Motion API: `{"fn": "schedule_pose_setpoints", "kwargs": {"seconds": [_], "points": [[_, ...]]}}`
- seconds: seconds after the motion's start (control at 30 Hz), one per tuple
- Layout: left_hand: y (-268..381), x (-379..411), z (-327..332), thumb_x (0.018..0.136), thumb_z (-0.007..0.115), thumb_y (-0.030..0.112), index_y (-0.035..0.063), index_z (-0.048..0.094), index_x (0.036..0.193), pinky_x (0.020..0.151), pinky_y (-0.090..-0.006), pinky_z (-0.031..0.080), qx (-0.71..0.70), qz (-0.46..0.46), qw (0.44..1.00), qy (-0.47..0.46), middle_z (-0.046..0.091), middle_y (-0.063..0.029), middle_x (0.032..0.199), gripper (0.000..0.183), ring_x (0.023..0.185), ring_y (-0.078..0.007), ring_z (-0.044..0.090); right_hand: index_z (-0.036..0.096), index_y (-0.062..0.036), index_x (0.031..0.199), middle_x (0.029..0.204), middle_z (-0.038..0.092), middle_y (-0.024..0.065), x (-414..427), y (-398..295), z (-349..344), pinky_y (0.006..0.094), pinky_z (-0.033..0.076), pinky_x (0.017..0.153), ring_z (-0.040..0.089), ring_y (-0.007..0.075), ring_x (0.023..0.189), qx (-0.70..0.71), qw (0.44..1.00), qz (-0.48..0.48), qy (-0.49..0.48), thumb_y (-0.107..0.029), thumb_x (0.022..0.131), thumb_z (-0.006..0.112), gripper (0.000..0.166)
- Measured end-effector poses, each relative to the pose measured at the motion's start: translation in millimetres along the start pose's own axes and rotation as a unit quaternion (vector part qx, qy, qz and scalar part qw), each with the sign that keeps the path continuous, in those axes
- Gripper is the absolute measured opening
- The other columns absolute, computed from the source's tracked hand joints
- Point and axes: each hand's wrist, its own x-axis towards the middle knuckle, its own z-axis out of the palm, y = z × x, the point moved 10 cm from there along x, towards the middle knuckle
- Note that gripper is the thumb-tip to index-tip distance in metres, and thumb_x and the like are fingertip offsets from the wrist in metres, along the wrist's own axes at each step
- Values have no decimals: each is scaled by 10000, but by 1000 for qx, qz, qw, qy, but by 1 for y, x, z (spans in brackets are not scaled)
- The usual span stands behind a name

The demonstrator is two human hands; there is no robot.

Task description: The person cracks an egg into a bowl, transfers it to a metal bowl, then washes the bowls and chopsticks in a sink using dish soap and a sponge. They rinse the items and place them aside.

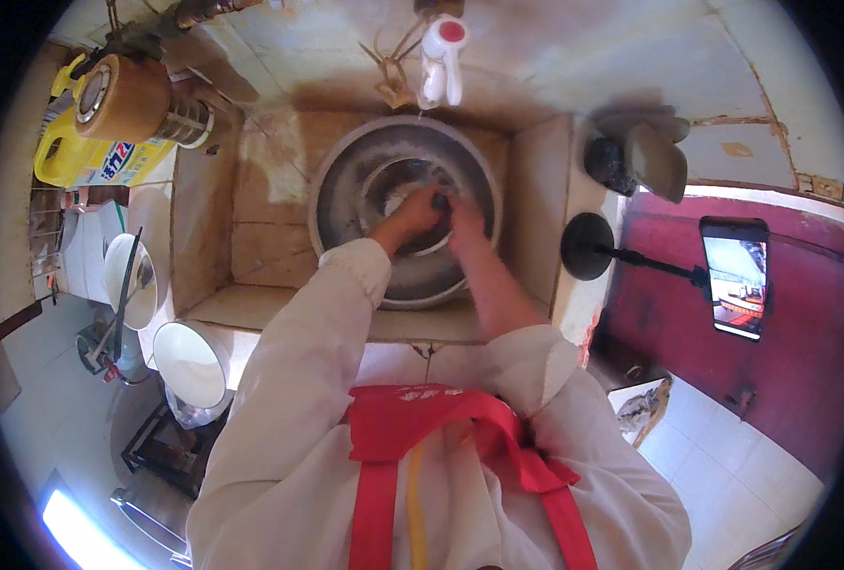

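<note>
My left hand [418, 212] and my right hand [466, 219] meet over a smaller round metal bowl [373, 196]. That bowl sits inside a wide metal basin [336, 235], which stands in a tiled sink [268, 242]. The fingers of both hands are bent downwards and close together. Between them shows a small dark patch; whether it is a held object or shadow, I cannot tell. Something pale lies in the bowl beside my left hand, too blurred to name. My fingertips are mostly hidden.
A white-and-red device [442, 64] hangs above the basin. Left of the sink are a yellow plastic jug [80, 153], an orange-lidded jar [130, 100] and white bowls [190, 363]. To the right, a phone [735, 278] is mounted on a round-based stand [587, 246].
</note>
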Motion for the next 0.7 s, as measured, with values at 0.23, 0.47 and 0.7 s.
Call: {"fn": "schedule_pose_setpoints", "kwargs": {"seconds": [0.23,0.47,0.7], "points": [[-10,-38,-70,724,706,305,88,634,1100,857,-413,486,472,-142,850,-185,644,-155,1078,441,989,-335,615,619,-108,1177,1153,616,132,-44,-123,16,330,420,942,566,264,1092,-316,860,-401,7,-46,878,507,325],[18,-10,-130,841,601,345,72,655,1008,794,-455,491,172,-61,982,50,643,-195,1008,325,933,-355,626,552,-80,1250,1197,591,140,-42,-113,4,343,407,971,554,243,1114,-191,926,-322,-45,-49,836,591,417],[92,-37,-114,912,510,237,134,517,1245,683,-469,523,401,39,903,152,592,-162,1108,349,804,-346,643,538,44,1028,1001,590,159,-46,-88,-10,394,459,731,569,263,822,-64,981,-175,50,-206,858,597,308]]}}
